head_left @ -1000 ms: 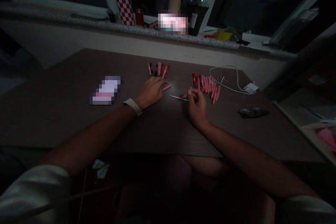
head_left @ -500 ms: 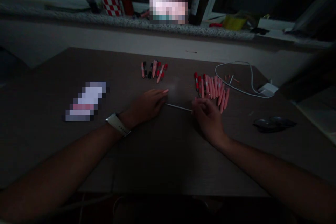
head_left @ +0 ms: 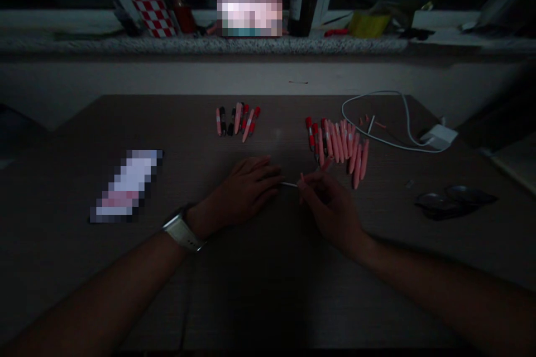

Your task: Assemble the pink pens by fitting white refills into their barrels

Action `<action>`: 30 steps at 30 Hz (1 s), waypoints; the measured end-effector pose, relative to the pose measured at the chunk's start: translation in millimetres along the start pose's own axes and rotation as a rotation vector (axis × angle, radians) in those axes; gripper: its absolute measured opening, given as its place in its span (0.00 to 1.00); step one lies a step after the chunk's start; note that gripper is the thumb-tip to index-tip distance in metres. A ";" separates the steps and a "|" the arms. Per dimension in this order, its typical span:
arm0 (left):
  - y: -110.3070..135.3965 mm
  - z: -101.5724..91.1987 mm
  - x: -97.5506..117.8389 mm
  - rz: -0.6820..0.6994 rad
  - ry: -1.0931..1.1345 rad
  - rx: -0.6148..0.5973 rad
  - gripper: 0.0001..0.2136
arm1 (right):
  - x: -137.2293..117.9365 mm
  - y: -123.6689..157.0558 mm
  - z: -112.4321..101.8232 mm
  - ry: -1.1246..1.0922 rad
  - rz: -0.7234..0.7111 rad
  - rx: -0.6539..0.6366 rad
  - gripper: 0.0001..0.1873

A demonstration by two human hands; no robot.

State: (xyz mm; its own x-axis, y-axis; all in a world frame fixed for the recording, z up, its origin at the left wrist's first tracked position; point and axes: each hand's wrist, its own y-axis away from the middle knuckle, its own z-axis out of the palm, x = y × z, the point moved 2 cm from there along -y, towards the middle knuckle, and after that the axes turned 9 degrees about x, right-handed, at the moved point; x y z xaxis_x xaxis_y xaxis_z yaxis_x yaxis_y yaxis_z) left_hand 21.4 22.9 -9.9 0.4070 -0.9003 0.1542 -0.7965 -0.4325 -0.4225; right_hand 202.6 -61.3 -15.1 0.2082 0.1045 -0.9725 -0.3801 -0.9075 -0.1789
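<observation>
My left hand (head_left: 253,187), with a pale-banded watch (head_left: 182,233) on its wrist, lies palm down on the table with fingers stretched out. A thin white rod (head_left: 288,184) runs from under its fingertips to my right hand (head_left: 333,201). The thumb and fingers of my right hand are pinched together on the rod's other end. A short pink piece (head_left: 326,164) shows at the right fingers; whether they hold it is unclear. Just beyond that hand lies a row of pink marker-like barrels (head_left: 339,142), some pieces red-capped. Another small group of pink, black and red markers (head_left: 238,120) lies farther left.
A phone-like blurred slab (head_left: 128,184) lies at the left. A white cable (head_left: 379,148) with a charger (head_left: 439,136) loops at the right, around small loose pieces. Dark glasses (head_left: 454,201) lie nearer. Behind the table, a stone sill (head_left: 201,46) carries bottles and other items.
My left hand has slid right toward my right hand and flattened, covering more of the rod, so a shorter length shows. The camera view has shifted slightly.
</observation>
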 end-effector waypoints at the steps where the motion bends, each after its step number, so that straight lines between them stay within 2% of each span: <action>1: 0.1 -0.3 0.7 0.005 -0.006 -0.003 0.18 | 0.2 0.0 -0.1 0.004 -0.005 -0.001 0.10; 9: 0.9 -1.1 1.8 0.015 -0.033 0.034 0.16 | 3.7 -1.0 -1.3 -0.003 -0.012 -0.031 0.12; 18: -0.1 0.0 -0.7 -0.010 0.059 0.180 0.12 | 0.3 -0.4 -3.6 0.012 -0.021 -0.046 0.11; 22: -0.5 -4.6 -0.3 -0.086 0.064 0.249 0.11 | 0.2 -0.3 -3.8 0.024 -0.030 -0.052 0.11; 30: -2.6 -12.7 1.0 -0.212 0.015 0.217 0.12 | 3.5 -2.1 -4.9 0.016 -0.008 -0.015 0.13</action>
State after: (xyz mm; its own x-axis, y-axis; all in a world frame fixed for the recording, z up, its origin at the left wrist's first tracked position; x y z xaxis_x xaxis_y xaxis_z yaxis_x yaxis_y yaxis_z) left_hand 18.2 22.5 2.6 0.5461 -0.7922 0.2723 -0.5793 -0.5920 -0.5604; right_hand 208.6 -61.0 -17.4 0.2257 0.1049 -0.9685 -0.3653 -0.9125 -0.1840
